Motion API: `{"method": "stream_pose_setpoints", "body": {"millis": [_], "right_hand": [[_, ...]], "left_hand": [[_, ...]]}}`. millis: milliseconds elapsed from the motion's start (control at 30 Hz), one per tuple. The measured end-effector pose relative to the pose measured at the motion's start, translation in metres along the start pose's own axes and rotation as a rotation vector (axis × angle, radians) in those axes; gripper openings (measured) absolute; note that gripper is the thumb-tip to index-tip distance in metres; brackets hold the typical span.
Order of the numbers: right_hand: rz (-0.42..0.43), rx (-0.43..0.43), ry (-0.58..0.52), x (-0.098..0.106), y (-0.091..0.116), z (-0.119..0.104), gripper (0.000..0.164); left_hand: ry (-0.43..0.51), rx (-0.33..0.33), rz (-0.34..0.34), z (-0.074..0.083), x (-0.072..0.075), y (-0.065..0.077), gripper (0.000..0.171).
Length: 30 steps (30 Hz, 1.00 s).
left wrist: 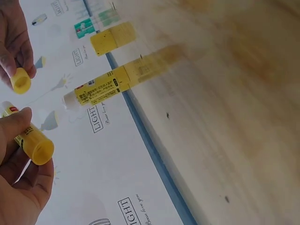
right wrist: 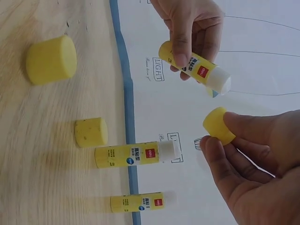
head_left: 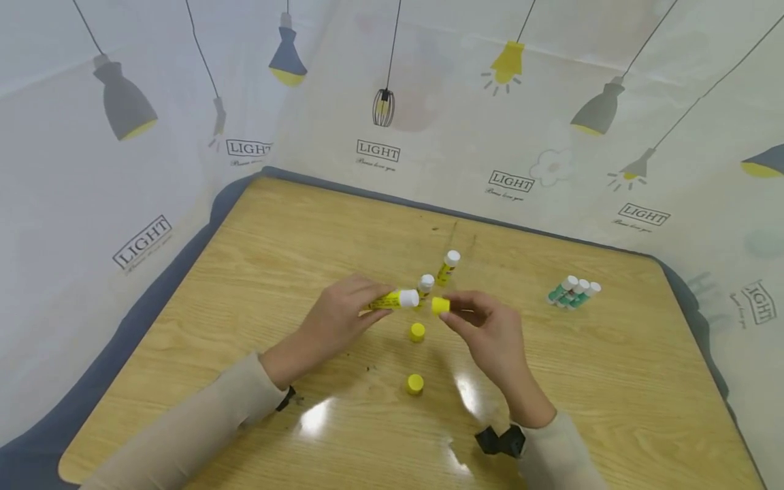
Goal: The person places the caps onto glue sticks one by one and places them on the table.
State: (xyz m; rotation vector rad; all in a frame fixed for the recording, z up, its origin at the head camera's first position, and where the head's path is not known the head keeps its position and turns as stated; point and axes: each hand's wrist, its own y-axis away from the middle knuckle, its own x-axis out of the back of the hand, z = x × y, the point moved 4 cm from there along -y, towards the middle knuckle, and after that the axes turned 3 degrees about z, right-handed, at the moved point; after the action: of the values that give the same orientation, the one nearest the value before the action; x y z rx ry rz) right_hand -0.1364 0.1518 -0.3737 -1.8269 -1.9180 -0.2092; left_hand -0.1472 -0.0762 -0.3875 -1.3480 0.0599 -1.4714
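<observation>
In the head view my left hand (head_left: 337, 316) grips a yellow glue stick (head_left: 387, 300) lying roughly level, its white end pointing toward my right hand (head_left: 495, 333). Thumb and fingers of the right hand pinch a yellow cap (head_left: 440, 305), a short gap away from that white end. The right wrist view shows the held glue stick (right wrist: 197, 68) and the pinched cap (right wrist: 219, 125) apart. Two more yellow glue sticks with white tops, a nearer one (right wrist: 133, 154) and a farther one (head_left: 447, 270), stand upright on the table just beyond the hands.
Two yellow caps, one farther (head_left: 417, 332) and one nearer (head_left: 414, 384), sit on the wooden table (head_left: 294, 224) between my forearms. Several green-and-white glue sticks (head_left: 574, 292) stand together at the right. A lamp-print cloth (head_left: 331, 136) hangs behind the table.
</observation>
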Motion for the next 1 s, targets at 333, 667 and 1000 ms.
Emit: {"method": "stream_pose_setpoints", "body": {"millis": [333, 667, 1000], "right_hand": [[-0.016, -0.014, -0.146, -0.006, -0.002, -0.024, 0.023], [-0.014, -0.025, -0.260, -0.014, -0.003, -0.018, 0.025], [-0.028, 0.009, -0.304, -0.023, -0.005, -0.022, 0.026]], "left_hand": [[-0.165, -0.123, 0.018, 0.005, 0.008, -0.003, 0.029], [-0.186, -0.119, 0.017, 0.005, 0.010, -0.004, 0.024], [-0.198, -0.145, 0.034, 0.007, 0.011, -0.005, 0.023]]}}
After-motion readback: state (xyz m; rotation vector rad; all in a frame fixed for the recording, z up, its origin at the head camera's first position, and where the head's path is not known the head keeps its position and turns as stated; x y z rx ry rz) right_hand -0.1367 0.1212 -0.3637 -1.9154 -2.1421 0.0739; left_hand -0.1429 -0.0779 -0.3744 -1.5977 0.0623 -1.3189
